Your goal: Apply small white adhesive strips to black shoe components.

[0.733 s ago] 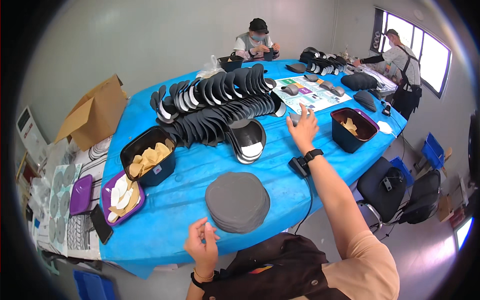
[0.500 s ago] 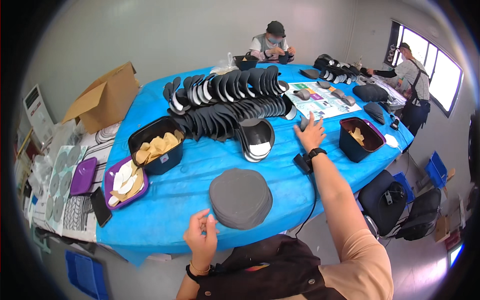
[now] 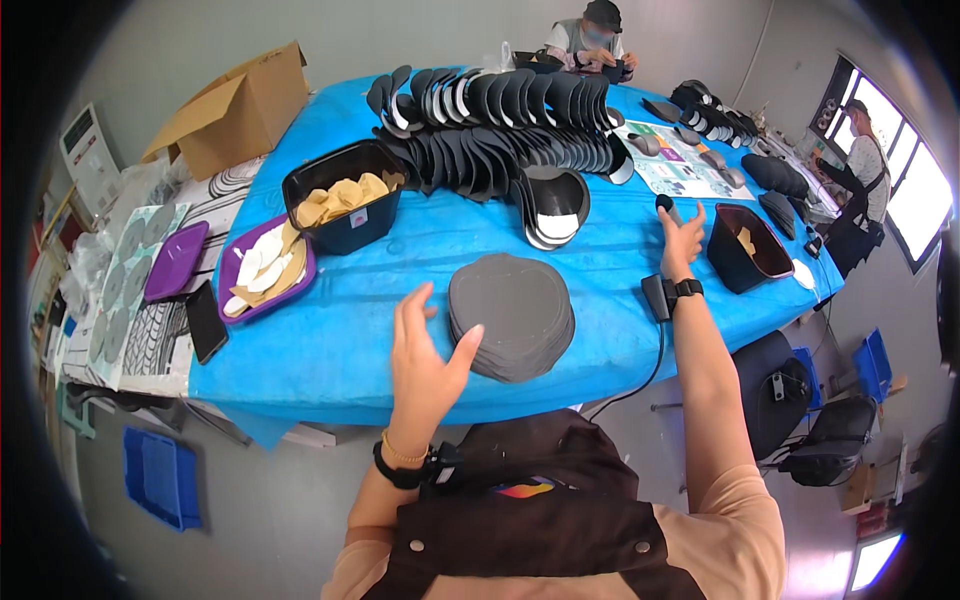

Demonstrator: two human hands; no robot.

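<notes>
A round stack of grey flat pieces lies on the blue table in front of me. My left hand hovers just left of the stack, fingers spread, holding nothing. My right hand reaches out to the right, with a small dark piece at its fingertips, next to a dark bin. A black device with a cable lies by my right wrist. Rows of black curved pieces fill the table's far half.
A black bin of tan pieces and a purple tray sit at the left, a cardboard box behind them. A phone lies at the table's left edge. One person sits at the far end, another at the right.
My left hand has risen from the table's near edge toward the grey stack and its fingers have spread. The right hand stays stretched toward the dark bin. The view has shifted.
</notes>
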